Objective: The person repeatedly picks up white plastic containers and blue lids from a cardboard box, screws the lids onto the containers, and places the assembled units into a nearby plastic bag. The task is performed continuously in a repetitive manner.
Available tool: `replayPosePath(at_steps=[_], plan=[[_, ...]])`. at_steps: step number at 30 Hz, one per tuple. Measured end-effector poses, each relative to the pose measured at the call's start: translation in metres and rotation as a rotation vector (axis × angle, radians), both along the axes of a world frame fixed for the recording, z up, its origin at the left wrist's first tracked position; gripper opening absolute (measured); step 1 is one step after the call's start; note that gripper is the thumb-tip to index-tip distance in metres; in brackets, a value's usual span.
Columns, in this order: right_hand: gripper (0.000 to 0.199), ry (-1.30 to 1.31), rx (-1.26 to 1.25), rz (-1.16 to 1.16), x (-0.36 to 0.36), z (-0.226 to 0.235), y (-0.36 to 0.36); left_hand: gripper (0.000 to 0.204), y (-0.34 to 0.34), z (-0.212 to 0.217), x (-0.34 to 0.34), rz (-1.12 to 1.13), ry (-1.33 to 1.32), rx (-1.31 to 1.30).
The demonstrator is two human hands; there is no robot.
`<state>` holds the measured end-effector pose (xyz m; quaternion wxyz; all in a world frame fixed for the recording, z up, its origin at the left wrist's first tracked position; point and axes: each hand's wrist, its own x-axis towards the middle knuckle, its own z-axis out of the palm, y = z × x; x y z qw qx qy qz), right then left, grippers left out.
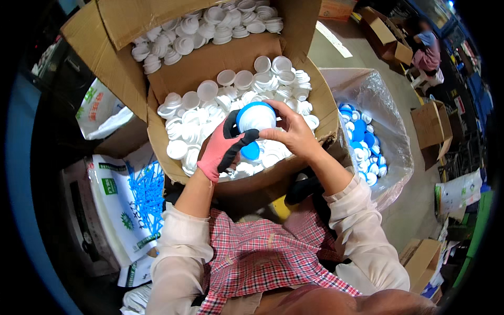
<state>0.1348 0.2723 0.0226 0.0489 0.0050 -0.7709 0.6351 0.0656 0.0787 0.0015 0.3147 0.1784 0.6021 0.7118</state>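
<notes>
Left hand (223, 149), in a pink glove with black fingertips, grips the blue-rimmed white cap (255, 117) from its 8 o'clock side, thumb up along the cap's left edge, fingers curled under. A 2nd blue cap (251, 151) sits just below, tucked against the gloved palm. Right hand (294, 134), bare, closes on the same cap from 4 o'clock, fingertips over the top rim. Cap is held above the near cardboard box (325, 100), roughly at frame centre. Box holds loose white lids (191, 123), piled mostly at 9 to 12 o'clock of the hands. 2nd open box (89, 47) at 11 o'clock, also with white lids. White printed sacks (128, 202) at 8 o'clock. Clear plastic bag (391, 136) at 3 o'clock of the hands, filled with blue-and-white caps (362, 142). Another person (428, 50) sits far off at 1 o'clock among brown cartons (433, 123).
</notes>
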Motion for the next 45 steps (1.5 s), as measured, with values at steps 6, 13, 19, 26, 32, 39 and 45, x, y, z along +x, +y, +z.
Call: replayPosePath(at_steps=[6, 13, 19, 26, 32, 39, 45], plan=[[0.066, 0.057, 0.024, -0.045, 0.003, 0.000, 0.007, 0.040, 0.005, -0.006, -0.001, 0.067, 0.103, -0.006], [0.062, -0.017, -0.219, 0.111, -0.013, -0.014, 0.023, 0.046, 0.021, -0.016, 0.000, 0.066, 0.154, 0.076], [0.049, 0.019, -0.286, 0.054, -0.002, -0.014, 0.024, 0.046, 0.020, -0.039, -0.004, 0.094, 0.110, 0.107], [0.070, -0.139, -0.338, -0.469, -0.012, -0.038, 0.027, 0.049, 0.041, -0.044, 0.012, 0.032, 0.316, -0.119], [0.066, -0.100, -0.228, -0.594, -0.024, -0.047, 0.024, 0.042, 0.053, -0.036, 0.035, 0.187, 0.387, -0.110], [0.051, -0.206, -0.507, -0.061, -0.003, -0.009, 0.035, 0.036, 0.040, -0.006, 0.012, 0.062, 0.034, 0.089], [0.070, -0.139, -0.341, -0.012, 0.001, -0.008, 0.037, 0.042, 0.036, 0.001, 0.016, 0.064, 0.034, 0.009]])
